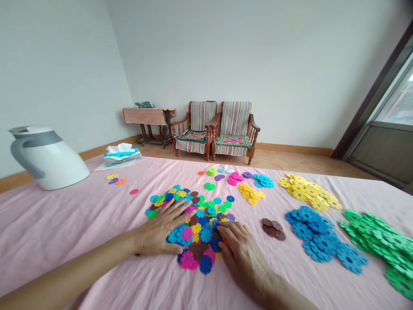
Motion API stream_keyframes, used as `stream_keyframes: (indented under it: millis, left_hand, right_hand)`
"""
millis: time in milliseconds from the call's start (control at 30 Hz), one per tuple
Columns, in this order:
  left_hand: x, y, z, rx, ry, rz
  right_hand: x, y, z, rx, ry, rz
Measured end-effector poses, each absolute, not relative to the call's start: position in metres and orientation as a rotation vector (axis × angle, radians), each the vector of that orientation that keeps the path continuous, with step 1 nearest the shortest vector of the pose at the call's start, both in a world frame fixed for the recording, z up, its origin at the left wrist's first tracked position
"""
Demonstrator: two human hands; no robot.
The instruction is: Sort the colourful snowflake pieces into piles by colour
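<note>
A mixed pile of colourful flower-shaped discs (205, 233) lies on the pink cloth in front of me. My left hand (163, 230) rests on the pile's left side, palm down, fingers spread. At the right edge of the pile is my right hand (238, 247), its fingers bent over the discs; whether they grip one is hidden. Sorted discs lie further right: a small brown group (273, 229), a blue heap (322, 234), a green heap (380, 241) and a yellow heap (308, 191). Smaller yellow (251, 193), pink (235, 178) and light blue (263, 181) groups sit behind.
A white and grey jug (53, 159) stands at the left, with a tissue box (121, 156) behind it. Several loose discs lie near the cloth's (106, 224) far edge. Beyond are two wooden chairs (234, 125) and a small covered table (145, 116).
</note>
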State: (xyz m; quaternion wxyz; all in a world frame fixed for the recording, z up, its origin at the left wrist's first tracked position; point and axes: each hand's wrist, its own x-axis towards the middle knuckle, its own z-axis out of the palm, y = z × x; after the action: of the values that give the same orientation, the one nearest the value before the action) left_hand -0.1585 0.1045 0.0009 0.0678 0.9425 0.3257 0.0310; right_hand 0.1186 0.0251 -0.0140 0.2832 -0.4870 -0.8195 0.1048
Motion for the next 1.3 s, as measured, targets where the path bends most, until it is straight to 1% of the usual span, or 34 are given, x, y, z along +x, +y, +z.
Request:
stream_keyframes:
  millis: [233, 400, 500, 633, 733, 900, 1033, 1133, 1200, 1300]
  left_hand:
    - [-0.111, 0.131, -0.006, 2.892, 0.871, 0.142]
    - [-0.102, 0.138, -0.003, 2.799, 0.828, 0.224]
    - [-0.101, 0.137, 0.0, 2.689, 0.915, 0.453]
    - [-0.097, 0.133, 0.0, 2.27, 1.253, 0.949]
    - [-0.097, 0.131, -0.004, 2.074, 1.412, 1.069]
    - [-0.106, 0.132, -0.013, 2.126, 1.482, 1.019]
    - [-0.109, 0.121, -0.013, 2.348, 1.474, 0.75]
    - [-0.115, 0.108, 0.0, 2.509, 1.41, 0.658]
    - [-0.127, 0.101, 0.013, 2.57, 1.47, 0.596]
    - [-0.154, 0.095, 0.035, 2.555, 1.569, 0.242]
  right_hand:
    - [0.12, 0.027, -0.018, -1.32, -2.106, 0.282]
    - [0.12, 0.029, -0.022, -1.321, -2.089, 0.254]
    - [0.12, 0.029, -0.023, -1.32, -2.086, 0.253]
    - [0.119, 0.027, -0.022, -1.302, -2.095, 0.266]
    - [0.119, 0.026, -0.021, -1.29, -2.096, 0.258]
    - [0.119, 0.027, -0.021, -1.276, -2.097, 0.253]
    - [0.119, 0.027, -0.02, -1.283, -2.098, 0.249]
    - [0.119, 0.027, -0.02, -1.286, -2.106, 0.247]
    - [0.12, 0.027, -0.02, -1.287, -2.113, 0.247]
    - [0.119, 0.027, -0.019, -1.295, -2.115, 0.249]
